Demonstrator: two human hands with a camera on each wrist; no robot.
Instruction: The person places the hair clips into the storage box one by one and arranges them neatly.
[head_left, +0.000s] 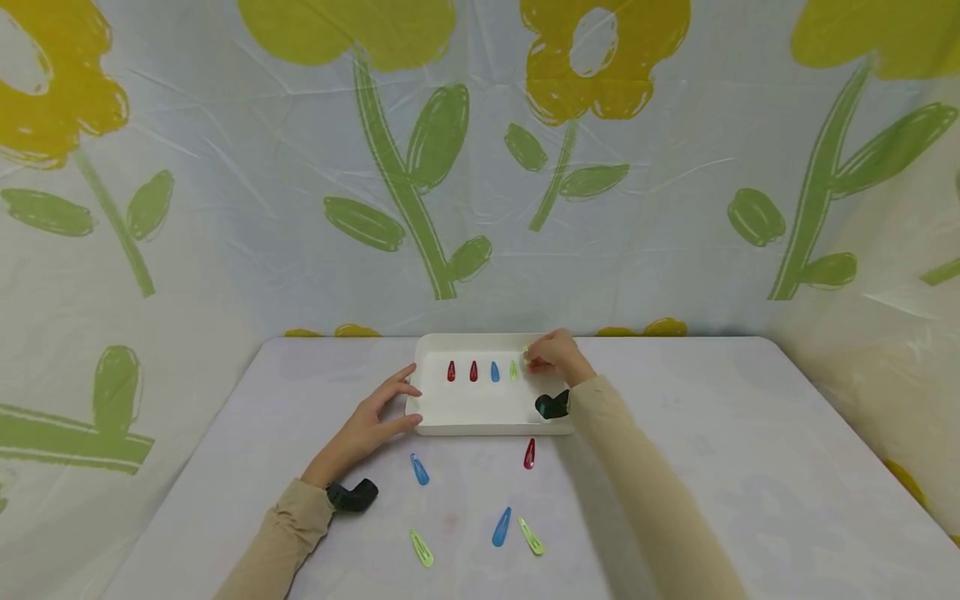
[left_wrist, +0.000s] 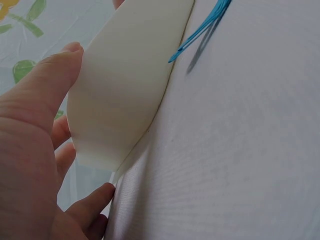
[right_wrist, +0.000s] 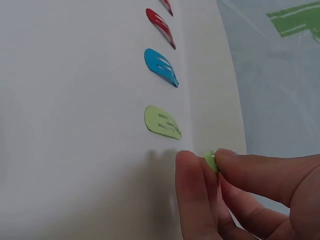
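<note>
Inside the white tray (head_left: 465, 408) a row of snap hair clips lies along the far side: two red hair clips (head_left: 451, 371), a blue hair clip (head_left: 495, 372) and a green hair clip (right_wrist: 162, 122). My right hand (head_left: 553, 354) is over the tray's far right part, at the end of that row. Between its thumb and fingers it pinches another green hair clip (right_wrist: 210, 161), mostly covered by the fingertips. My left hand (head_left: 378, 412) rests at the tray's left edge, fingers spread, with the thumb (left_wrist: 72, 60) against the tray wall.
On the table in front of the tray lie a blue hair clip (head_left: 419, 469), a red hair clip (head_left: 529, 453), another blue clip (head_left: 502, 527) and two green clips (head_left: 422, 547). A flower-printed curtain (head_left: 660, 250) hangs behind the table. Each wrist carries a black device (head_left: 352, 496).
</note>
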